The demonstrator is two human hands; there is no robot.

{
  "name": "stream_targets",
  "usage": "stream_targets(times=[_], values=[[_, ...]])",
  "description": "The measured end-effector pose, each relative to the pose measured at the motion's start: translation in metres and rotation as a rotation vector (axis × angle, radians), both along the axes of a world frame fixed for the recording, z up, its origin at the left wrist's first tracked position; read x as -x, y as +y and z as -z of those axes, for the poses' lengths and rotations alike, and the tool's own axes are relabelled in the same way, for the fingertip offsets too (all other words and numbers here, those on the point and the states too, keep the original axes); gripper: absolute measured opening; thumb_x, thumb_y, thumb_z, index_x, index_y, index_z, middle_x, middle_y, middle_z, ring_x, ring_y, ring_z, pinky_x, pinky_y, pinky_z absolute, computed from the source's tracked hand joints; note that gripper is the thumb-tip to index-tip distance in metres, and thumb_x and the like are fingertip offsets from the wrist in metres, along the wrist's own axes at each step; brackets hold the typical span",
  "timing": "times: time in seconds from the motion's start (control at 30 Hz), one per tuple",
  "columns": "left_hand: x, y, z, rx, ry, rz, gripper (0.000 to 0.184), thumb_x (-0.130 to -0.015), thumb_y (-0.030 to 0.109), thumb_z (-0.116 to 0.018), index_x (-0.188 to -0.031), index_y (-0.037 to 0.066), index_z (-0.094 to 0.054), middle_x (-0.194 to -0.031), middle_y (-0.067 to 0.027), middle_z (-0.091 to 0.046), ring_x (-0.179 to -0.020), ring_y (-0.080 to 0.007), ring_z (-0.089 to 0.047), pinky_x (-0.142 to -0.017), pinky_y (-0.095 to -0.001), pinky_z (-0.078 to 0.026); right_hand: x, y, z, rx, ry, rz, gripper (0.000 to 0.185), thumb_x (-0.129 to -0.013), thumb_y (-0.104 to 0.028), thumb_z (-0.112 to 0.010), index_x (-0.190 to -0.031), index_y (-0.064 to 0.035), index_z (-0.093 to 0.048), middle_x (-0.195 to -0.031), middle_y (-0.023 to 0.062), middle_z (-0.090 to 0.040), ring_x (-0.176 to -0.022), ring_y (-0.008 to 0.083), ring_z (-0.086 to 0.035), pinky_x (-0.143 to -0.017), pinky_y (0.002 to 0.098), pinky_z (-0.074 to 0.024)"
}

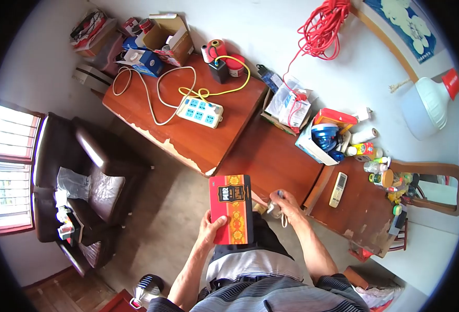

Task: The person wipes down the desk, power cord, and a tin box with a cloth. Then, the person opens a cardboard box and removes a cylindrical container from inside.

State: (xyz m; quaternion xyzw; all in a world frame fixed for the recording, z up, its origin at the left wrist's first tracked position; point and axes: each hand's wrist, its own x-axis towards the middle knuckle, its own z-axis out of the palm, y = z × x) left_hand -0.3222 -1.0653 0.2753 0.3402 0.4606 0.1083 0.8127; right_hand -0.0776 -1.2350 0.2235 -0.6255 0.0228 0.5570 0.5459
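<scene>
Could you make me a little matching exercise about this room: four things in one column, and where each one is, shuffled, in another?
Things:
1. Flat patterned item
2. Power strip
3. Remote control
4. Red cord coil

Places:
A. Near the small bottles
B. High against the wall
C. In the left hand
D. On the chipped-edged desk

Pairs: 1-C, 2-D, 3-A, 4-B

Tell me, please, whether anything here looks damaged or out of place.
Yes: the desk with the power strip has a ragged pale band along its edge, where the brown finish is missing. The book in the left hand looks intact.
</scene>
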Motion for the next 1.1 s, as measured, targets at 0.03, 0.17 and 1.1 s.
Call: stream_targets(times=[0.03, 0.17, 1.1], values=[[0.004, 0.007, 0.002, -0.022, -0.005, -0.017, 0.066, -0.083, 0.021, -0.083, -0.135, -0.002, -0.049, -0.12, -0.0129, -0.066, -0.106, -0.0204, -0.066, -0.094, -0.0357, -0.055, 0.004, 0.006, 0.01, 0.076, -0.018, 0.134, 0.039, -0.091, -0.04, -0.076, -0.102, -0.0053, -0.063, -0.09, 0.0041, -0.068, -0.076, 0.0143, -0.065, -0.071, 0.0296, -0.0536], [0.018, 0.034, 0.002, -0.047, 0.116, -0.04, 0.064, -0.083, 0.019, -0.082, -0.134, -0.002, -0.049, -0.119, -0.0139, -0.066, -0.105, -0.0206, -0.066, -0.093, -0.0355, -0.055, 0.002, 0.032, 0.053, -0.113, 0.315, 0.475, 0.031, -0.094, -0.035, -0.073, -0.104, -0.0074, -0.063, -0.088, 0.0023, -0.066, -0.074, 0.0148, -0.065, -0.065, 0.0305, -0.0546], [0.094, 0.127, 0.043, -0.054, 0.266, -0.174, 0.06, -0.079, 0.016, -0.083, -0.127, 0.0, -0.051, -0.116, -0.0105, -0.065, -0.105, -0.0193, -0.064, -0.096, -0.0365, -0.052, 0.08, 0.26, 0.079, -0.396, -1.491, -0.765, 0.009, -0.086, -0.016, -0.062, -0.091, -0.0076, -0.063, -0.109, 0.0067, -0.056, -0.104, 0.026, -0.055, -0.089, 0.0367, -0.0509]])
